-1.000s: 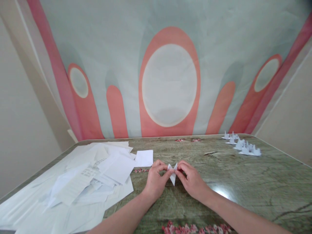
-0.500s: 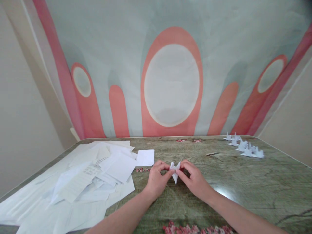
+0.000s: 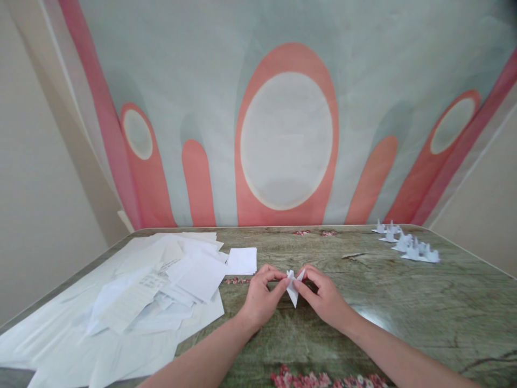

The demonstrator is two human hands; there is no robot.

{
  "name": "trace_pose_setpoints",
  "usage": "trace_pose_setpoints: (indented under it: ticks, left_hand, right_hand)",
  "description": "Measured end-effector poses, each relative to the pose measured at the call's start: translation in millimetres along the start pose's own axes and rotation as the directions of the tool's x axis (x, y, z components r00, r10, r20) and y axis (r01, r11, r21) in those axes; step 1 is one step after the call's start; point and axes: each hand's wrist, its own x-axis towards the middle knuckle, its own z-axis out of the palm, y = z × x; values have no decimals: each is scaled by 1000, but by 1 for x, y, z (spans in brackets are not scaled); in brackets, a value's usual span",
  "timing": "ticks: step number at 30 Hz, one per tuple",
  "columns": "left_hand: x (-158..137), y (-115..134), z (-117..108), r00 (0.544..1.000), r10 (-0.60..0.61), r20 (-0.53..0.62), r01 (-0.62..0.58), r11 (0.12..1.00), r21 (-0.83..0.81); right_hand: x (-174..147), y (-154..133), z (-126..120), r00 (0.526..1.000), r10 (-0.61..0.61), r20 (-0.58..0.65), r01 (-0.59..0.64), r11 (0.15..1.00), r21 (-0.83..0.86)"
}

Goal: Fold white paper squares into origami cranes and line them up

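Note:
Between both hands, over the middle of the table, is a small white origami crane, its lower tip pointing down toward me and narrow points standing up at the top. My left hand pinches its left side between thumb and fingers. On the opposite side my right hand grips it the same way, near the slanted right point. The fingertips cover part of the folds. Several folded white paper cranes stand together at the far right of the table.
A wide, loose heap of white paper sheets, some printed, covers the table's left side. A square white paper stack lies beside it, beyond my left hand. The wood-grain table meets a patterned wall covering at its back edge.
The top left point of the folded paper looks bent and shorter now. Both hands keep their pinch, with the paper shifted very slightly right; the view has moved a little too.

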Motion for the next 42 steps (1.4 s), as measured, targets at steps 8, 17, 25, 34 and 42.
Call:
trace_pose_setpoints:
  ticks: [8,17,25,34,42]
  left_hand:
    - [-1,-2,-2,1000,26,6,-26,999,-28]
    - [-2,0,0,996,77,54,-74,996,-52]
    - [-2,2,-1,997,64,40,-63,998,-25]
    - [-2,1,0,996,77,32,-77,997,-16]
    - [-2,0,0,996,82,41,-82,997,-10]
  right_hand:
    - [1,2,-2,999,-21,25,22,999,-30]
    - [0,4,-4,992,-49,113,52,998,-21]
    - [1,6,-7,986,-74,148,80,996,-33]
    - [2,5,-8,991,-77,114,77,997,6]
    - [2,4,-8,992,-72,107,72,997,4]
